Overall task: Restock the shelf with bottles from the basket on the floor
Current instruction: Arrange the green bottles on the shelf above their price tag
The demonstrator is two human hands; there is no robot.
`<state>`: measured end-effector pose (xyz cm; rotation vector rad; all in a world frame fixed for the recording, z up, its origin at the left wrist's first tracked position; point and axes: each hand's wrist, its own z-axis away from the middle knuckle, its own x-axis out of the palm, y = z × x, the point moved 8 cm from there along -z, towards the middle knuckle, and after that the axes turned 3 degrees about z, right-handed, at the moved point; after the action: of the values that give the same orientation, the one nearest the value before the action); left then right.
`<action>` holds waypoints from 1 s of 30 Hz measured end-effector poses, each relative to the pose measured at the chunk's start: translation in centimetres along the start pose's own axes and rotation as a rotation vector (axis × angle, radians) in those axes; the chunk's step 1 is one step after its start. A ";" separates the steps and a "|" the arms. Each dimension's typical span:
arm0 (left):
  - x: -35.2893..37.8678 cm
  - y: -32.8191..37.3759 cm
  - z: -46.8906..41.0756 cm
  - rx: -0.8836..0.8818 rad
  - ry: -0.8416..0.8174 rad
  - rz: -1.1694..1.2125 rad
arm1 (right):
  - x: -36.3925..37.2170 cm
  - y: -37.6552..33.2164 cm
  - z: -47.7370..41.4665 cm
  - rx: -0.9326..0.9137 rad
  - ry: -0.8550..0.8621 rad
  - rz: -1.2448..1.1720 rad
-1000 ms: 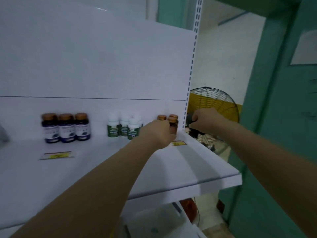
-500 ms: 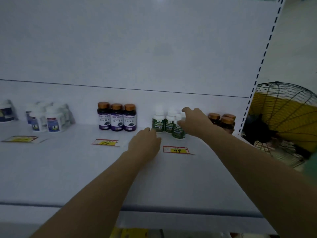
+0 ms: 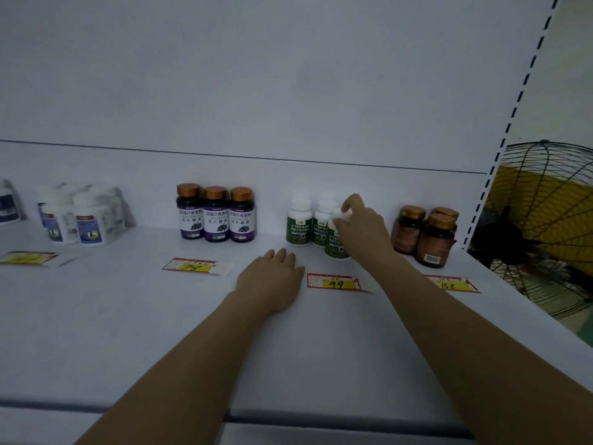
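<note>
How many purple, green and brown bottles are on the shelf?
purple-label bottles: 3
green-label bottles: 3 showing, the front one pinched at its cap by the right hand
brown bottles: 3
Total: 9

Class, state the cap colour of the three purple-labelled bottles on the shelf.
Coppery gold caps, best seen in the head view.
</note>
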<state>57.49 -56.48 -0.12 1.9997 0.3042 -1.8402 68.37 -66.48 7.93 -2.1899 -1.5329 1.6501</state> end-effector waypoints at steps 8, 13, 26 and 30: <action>-3.2 -0.1 1.2 -0.072 0.198 0.517 | -1.8 -1.3 0.6 -0.063 0.052 -0.246; -4.8 0.8 1.3 0.066 0.289 0.756 | -1.0 -3.2 0.5 -0.126 -0.061 -0.355; -5.4 2.0 1.6 0.269 0.189 1.040 | -1.3 -1.8 0.4 -0.076 -0.132 -0.604; -5.7 1.9 1.7 0.275 0.228 1.020 | -1.3 -2.1 0.6 -0.073 -0.132 -0.617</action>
<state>56.21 -58.30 5.73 1.9466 -0.8105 -1.0268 66.56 -66.58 9.74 -1.4164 -2.0483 1.5548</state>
